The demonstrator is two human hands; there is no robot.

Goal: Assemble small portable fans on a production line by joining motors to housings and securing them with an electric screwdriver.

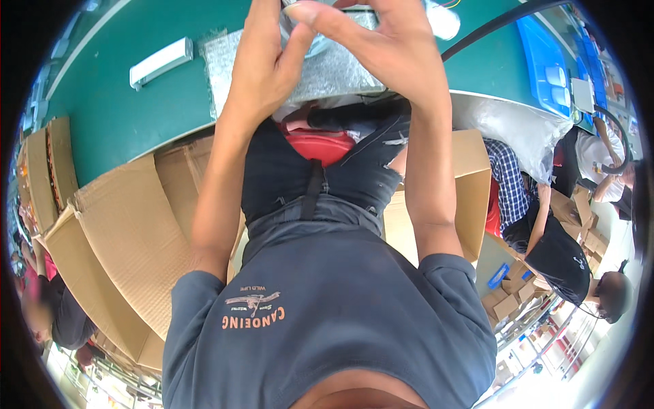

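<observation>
Both hands meet at the top edge of the view, over a sheet of clear bubble wrap point(340, 76) on the green table. My left hand point(266, 65) has its fingers running past the picture's edge, with the thumb bent inward. My right hand point(392, 51) reaches its thumb across toward the left one. Their fingertips close around a small greyish thing that the edge cuts off and the fingers mostly hide. Just under the hands, a clear, rounded piece point(319, 45) shows in part; whether it is held or lies on the wrap, I cannot tell.
On the green table point(109, 116) lie a white bar-shaped part point(161, 63) at left and a white cylinder point(444, 22) at right. A black hose point(501, 26) crosses near a blue tray point(543, 65). Cardboard boxes point(136, 232) flank me. Co-workers sit on both sides.
</observation>
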